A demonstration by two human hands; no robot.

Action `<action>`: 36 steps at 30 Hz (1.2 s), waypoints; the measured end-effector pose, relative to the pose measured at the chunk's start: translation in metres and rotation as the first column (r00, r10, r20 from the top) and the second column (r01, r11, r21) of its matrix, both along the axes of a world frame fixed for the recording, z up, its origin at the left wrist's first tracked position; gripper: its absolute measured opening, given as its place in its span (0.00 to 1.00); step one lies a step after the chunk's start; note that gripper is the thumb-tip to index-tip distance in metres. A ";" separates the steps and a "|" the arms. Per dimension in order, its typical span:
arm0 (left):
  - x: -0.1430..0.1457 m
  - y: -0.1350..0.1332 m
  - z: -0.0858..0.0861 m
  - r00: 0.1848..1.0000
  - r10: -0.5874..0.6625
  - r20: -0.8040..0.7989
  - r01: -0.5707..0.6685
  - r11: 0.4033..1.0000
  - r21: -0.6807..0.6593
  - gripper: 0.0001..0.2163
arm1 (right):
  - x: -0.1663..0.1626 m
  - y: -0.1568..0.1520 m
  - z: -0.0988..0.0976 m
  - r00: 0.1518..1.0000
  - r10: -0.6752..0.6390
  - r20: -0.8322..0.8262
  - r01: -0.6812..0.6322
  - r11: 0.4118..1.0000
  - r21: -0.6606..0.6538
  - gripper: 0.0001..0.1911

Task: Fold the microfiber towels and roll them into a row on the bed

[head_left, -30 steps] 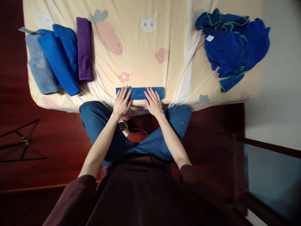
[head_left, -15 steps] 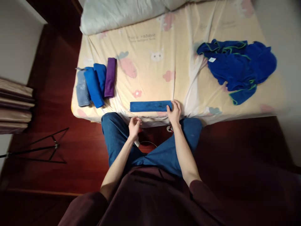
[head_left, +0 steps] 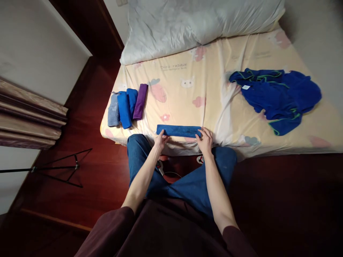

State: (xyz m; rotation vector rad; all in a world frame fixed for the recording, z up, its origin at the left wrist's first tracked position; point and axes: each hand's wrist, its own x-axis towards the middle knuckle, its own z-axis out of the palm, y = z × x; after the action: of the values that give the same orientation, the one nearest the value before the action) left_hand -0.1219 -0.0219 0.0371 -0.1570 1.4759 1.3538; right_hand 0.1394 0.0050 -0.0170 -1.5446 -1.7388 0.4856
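Note:
A blue towel [head_left: 178, 130] folded into a long narrow strip lies at the near edge of the bed [head_left: 203, 89]. My left hand [head_left: 161, 140] pinches its left end. My right hand [head_left: 205, 140] grips its right end, fingers curled on the cloth. Both forearms reach forward over my knees in blue trousers.
A grey, two blue and a purple rolled towel [head_left: 128, 103] lie in a row at the bed's left. A heap of loose blue cloths with green edging [head_left: 278, 94] sits at the right. A white pillow [head_left: 198, 25] is at the head. A black stand [head_left: 53, 167] rests on the dark wood floor.
My head has lifted, so more of the bed and the pillow shows. My left hand came back up from my lap to the towel's left end. My right hand stays on the right end.

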 end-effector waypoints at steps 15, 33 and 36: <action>-0.011 0.023 0.024 0.993 0.028 -0.115 0.000 0.971 0.240 0.15 | -0.001 0.040 0.021 0.935 0.295 0.196 -0.276 0.954 -0.116 0.40; -0.147 0.044 0.178 0.513 -0.038 -0.858 0.719 0.566 0.404 0.15 | -0.229 0.096 0.059 0.874 0.451 -0.182 -0.485 0.835 -0.261 0.16; -0.173 0.036 0.185 0.434 -0.022 -0.901 0.726 0.601 0.335 0.15 | -0.280 0.091 0.057 0.835 0.514 -0.198 -0.549 0.803 -0.231 0.19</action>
State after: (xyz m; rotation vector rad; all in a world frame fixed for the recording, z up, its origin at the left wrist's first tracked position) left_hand -0.2952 0.0142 0.2225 1.5308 1.4174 1.5084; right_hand -0.1406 0.0958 0.0396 -1.1423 -2.0657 1.1328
